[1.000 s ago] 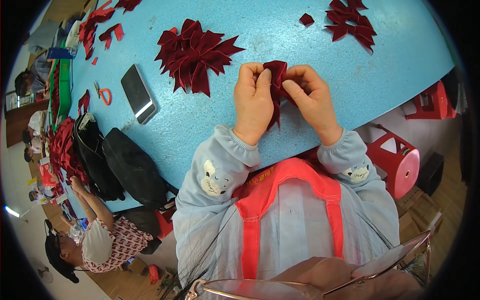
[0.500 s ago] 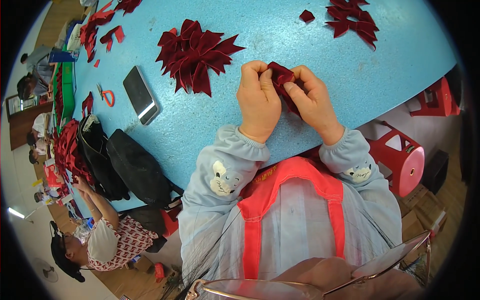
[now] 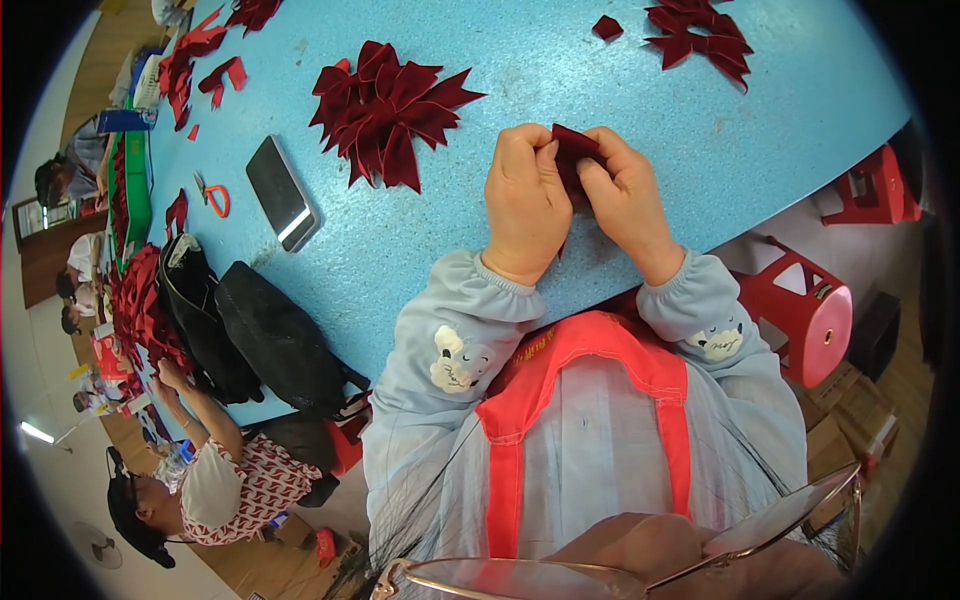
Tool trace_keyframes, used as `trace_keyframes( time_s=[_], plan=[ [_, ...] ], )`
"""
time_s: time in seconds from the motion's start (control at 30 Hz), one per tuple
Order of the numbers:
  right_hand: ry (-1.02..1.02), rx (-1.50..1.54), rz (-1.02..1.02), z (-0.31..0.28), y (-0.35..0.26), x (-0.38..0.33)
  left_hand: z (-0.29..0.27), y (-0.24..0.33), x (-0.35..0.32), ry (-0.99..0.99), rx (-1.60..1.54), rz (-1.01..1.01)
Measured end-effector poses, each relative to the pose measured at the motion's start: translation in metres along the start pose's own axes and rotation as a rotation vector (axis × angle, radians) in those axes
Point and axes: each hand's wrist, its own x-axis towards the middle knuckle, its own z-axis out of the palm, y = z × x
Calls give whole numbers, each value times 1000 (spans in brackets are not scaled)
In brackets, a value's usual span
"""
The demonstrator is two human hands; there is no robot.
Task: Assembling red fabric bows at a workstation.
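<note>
Between my two hands, above the near part of the blue table, is a folded piece of dark red velvet ribbon (image 3: 574, 150). My left hand (image 3: 528, 195) pinches its left side between thumb and curled fingers. On the other side, my right hand (image 3: 628, 190) grips the ribbon with thumb and forefinger. Most of the fold is hidden by my fingers, and a small tip shows below them. Left of my hands lies a pile of dark red velvet bows (image 3: 390, 115). More such bows (image 3: 700, 40) lie at the far right, beside a small velvet scrap (image 3: 607, 28).
A phone (image 3: 282, 192) and orange-handled scissors (image 3: 212, 194) lie on the blue table (image 3: 420, 255). Black bags (image 3: 275, 325) sit at its left edge near heaped red ribbon (image 3: 145, 305). A co-worker (image 3: 215, 450) sits at the left. Red stools (image 3: 815, 325) stand at the right.
My left hand has shifted slightly right, closer to my right hand. The velvet between them has turned, showing a flatter, upright fold.
</note>
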Motion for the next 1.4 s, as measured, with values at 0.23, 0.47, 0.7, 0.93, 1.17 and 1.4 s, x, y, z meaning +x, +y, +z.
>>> trace_keyframes(
  time_s=[0.23, 0.47, 0.7, 0.93, 1.17, 1.4],
  plan=[
    [-41, 111, -21, 1, -5, 3, -4, 0, 3, -37, 12, 95],
    [173, 503, 153, -11, -5, 8, -50, -9, 12, -13, -390, -422],
    [175, 515, 34, -3, -9, 1, -35, 25, -19, -144, -823, -935],
    [53, 310, -98, -7, -11, -10, -39, 28, -20, -51, -918, -870],
    [-246, 221, 49, -12, -24, -13, -49, 32, -17, -163, -546, -689],
    [-286, 347, 6, -18, -17, -8, -47, 32, -14, -89, -64, -314]
  ],
)
